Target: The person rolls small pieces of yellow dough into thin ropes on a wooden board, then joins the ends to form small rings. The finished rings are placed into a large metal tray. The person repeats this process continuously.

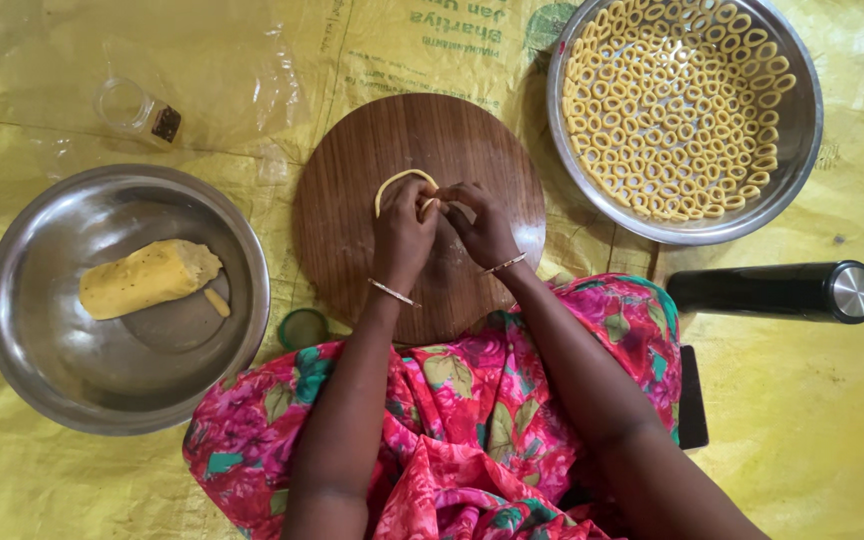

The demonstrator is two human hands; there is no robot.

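Head view, looking down. Two steel bowls on a yellow plastic sheet (832, 440). Left bowl (12, 300): one yellow dough lump (147, 278), log-shaped and speckled, plus one small dough scrap (217, 302) just beside it. Right bowl (802, 130): many dough rings (677, 110), pale yellow, laid flat in packed rows; too many to count exactly.

Centre: one round wooden board (352, 200), dark brown. On it, a thin dough strip (397, 180), pale yellow, bent into an open arc; one end lies free on the board, the other is taken between the fingertips. Left hand (402, 235) and right hand (482, 228) meet over the board's middle, fingertips touching; each grip narrow, pinched on the strip's near end. One bangle per wrist.

Other items: one clear small jar (137, 108) lying near the upper left, one green lid (304, 328) by the board's lower edge, one black flask (772, 292) w/ steel cap, on its side at right. Pink floral cloth (452, 400) covers the lap.
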